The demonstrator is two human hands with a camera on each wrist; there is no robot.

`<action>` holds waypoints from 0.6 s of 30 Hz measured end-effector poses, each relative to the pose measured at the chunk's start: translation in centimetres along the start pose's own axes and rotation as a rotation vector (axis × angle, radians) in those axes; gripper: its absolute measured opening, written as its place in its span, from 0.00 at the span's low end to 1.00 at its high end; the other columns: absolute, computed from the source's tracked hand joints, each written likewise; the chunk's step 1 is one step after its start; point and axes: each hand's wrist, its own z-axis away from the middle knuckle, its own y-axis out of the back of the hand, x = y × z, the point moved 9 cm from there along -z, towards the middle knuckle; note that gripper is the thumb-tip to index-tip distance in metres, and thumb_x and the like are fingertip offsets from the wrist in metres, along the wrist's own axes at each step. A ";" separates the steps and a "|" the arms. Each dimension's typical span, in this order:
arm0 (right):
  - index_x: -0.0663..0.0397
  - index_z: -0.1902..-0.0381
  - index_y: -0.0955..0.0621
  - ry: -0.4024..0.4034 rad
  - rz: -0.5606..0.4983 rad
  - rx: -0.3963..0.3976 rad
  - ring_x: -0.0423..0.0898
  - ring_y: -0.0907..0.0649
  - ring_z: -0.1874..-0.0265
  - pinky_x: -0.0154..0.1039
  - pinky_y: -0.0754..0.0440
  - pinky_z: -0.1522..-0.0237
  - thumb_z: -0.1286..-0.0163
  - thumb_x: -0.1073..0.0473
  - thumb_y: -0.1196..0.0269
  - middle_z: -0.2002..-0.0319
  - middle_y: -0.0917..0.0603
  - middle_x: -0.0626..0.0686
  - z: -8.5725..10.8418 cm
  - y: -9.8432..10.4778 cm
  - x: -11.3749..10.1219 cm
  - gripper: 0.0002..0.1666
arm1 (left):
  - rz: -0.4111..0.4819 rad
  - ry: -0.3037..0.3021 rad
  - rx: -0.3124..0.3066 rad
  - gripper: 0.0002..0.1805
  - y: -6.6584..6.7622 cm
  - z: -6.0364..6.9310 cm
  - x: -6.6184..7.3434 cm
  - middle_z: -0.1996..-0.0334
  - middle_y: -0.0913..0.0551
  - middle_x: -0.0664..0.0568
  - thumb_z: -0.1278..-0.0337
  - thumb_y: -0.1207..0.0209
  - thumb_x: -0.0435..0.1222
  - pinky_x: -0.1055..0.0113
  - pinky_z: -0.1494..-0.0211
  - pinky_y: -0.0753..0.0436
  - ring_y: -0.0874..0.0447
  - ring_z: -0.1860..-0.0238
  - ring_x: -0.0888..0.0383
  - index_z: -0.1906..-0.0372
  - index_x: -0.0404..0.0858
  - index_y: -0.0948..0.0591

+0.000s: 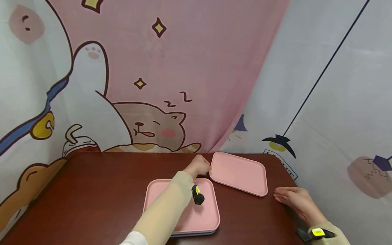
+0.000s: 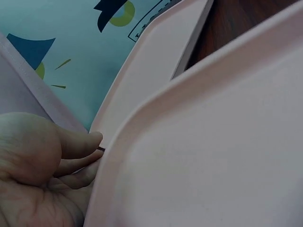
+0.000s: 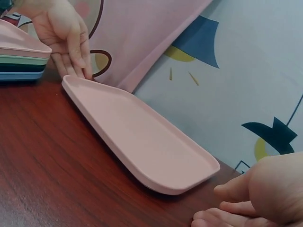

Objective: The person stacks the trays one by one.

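A single pink rectangular tray point(image 1: 239, 174) lies slightly turned at the back right of the table. At its left end is my left hand point(image 1: 199, 165), fingertips against or very near the tray's corner; in the right wrist view its fingers point(image 3: 75, 52) reach down fairly straight. My right hand point(image 1: 297, 202) rests just beyond the tray's right end, a small gap away, with relaxed fingers and nothing in them. Under my left forearm sits a stack of trays with a pink tray point(image 1: 200, 214) on top. Green and blue trays point(image 3: 21, 75) show beneath it in the right wrist view.
The dark red-brown table point(image 1: 92, 194) extends to the left of the stack. A cartoon-printed curtain point(image 1: 214, 68) hangs behind the table's back edge and along its right side.
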 end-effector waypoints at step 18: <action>0.89 0.31 0.35 -0.019 -0.034 -0.073 0.42 0.12 0.58 0.40 0.10 0.51 0.20 0.69 0.39 0.52 0.14 0.58 -0.9 -2.2 0.0 0.31 | -0.053 -0.002 -0.022 0.04 -0.7 0.2 0.0 0.71 0.14 0.49 0.41 0.27 0.28 0.68 0.59 0.14 0.12 0.69 0.58 0.68 0.30 0.11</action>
